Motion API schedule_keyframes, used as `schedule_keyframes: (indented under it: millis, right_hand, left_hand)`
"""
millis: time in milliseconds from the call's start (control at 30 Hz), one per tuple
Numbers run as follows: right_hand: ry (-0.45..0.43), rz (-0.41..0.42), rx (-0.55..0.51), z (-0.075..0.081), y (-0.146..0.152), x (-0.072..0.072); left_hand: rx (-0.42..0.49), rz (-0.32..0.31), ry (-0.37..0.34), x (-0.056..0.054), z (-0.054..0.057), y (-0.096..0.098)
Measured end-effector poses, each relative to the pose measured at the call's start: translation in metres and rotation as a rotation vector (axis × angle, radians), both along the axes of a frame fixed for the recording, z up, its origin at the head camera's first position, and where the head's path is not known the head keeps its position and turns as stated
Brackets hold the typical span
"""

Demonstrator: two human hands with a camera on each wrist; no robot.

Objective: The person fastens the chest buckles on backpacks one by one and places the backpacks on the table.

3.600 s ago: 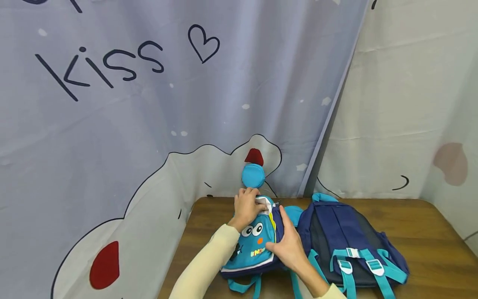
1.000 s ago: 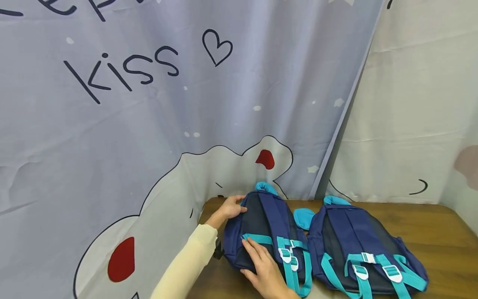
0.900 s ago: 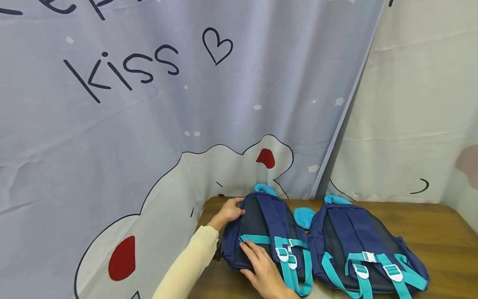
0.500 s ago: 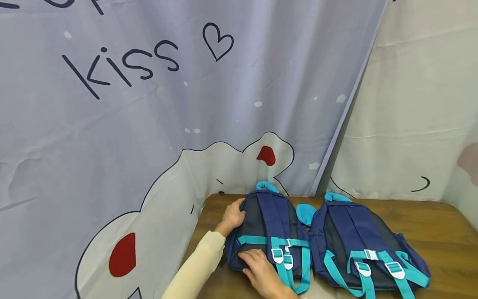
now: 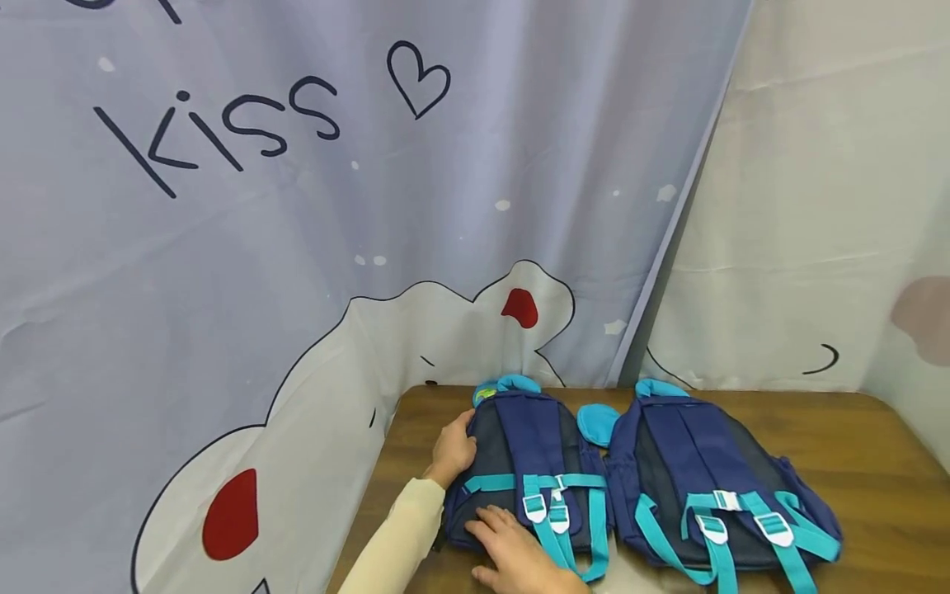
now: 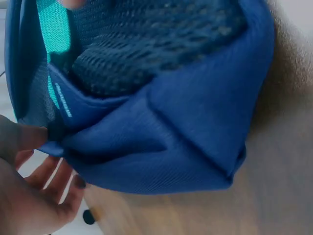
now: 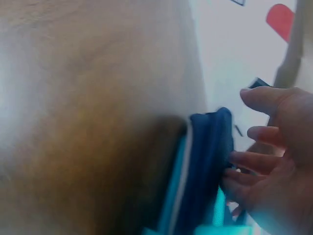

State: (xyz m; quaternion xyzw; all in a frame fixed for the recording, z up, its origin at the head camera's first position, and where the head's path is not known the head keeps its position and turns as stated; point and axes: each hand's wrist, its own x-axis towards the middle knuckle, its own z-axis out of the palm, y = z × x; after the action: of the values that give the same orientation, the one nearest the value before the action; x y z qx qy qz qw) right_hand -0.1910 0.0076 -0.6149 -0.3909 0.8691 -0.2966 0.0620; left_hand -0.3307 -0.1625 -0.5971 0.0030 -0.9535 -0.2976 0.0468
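**One smaller backpack [image 5: 534, 454] pinched at its left edge, right hand [image 5: 515, 553] at its lower left**

The smaller backpack is found in the lower centre of the head frame, laid strap side up on the desk [image 5: 853, 462]. Its long axis is run nearly straight up and down the frame, from the loop handle [image 5: 519, 383] at the top to the trailing turquoise straps [image 5: 552, 536] near the bottom edge.

Its upper left edge is met by the left hand [image 5: 453, 450], so the body of the bag is set to the right of that hand. In the left wrist view a fold of navy fabric is seen pinched between thumb and fingers, at the left of that frame.

The lower left part of the bag is overlapped by the right hand, whose fingers are loosely spread and curled round nothing. The right wrist view is blurred, so it cannot be told whether the navy side is pressed or only brushed by the fingertips. Neither hand can be called clearly nearer, since both are placed at the bag.

To the right of the frame the larger backpack [image 5: 708, 470] is laid just beside it, with a round blue pouch [image 5: 597, 425] seen between the upper parts of the two; neither is touched by a hand.
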Motion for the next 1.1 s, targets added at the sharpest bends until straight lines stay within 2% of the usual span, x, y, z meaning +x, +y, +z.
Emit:
schedule_keyframes:
  millis: [133, 267, 400, 600, 767, 933, 1100]
  right_hand:
    - [-0.015, 0.035, -0.069, 0.023, 0.008, 0.0]
    - [0.032, 0.036, -0.115, 0.036, 0.018, -0.004]
    - [0.049, 0.012, -0.124, 0.039, 0.028, -0.012]
    - [0.169, 0.005, -0.094, 0.036, 0.042, -0.021]
    - [0.225, -0.027, -0.074, 0.041, 0.061, -0.028]
    - [0.206, -0.089, -0.061, 0.049, 0.083, -0.041]
    - [0.144, -0.127, -0.037, 0.049, 0.099, -0.05]
  left_hand:
    - [-0.005, -0.033, 0.095, -0.001, 0.006, 0.0]
    - [-0.063, -0.049, 0.134, -0.001, 0.014, 0.004]
    - [-0.09, -0.074, 0.147, 0.004, 0.02, 0.008]
    - [-0.071, -0.113, 0.156, 0.013, 0.025, 0.011]
    - [-0.066, -0.146, 0.168, 0.022, 0.03, 0.016]
    - [-0.095, -0.207, 0.17, 0.027, 0.035, 0.025]
    - [-0.146, -0.223, 0.15, 0.031, 0.039, 0.037]
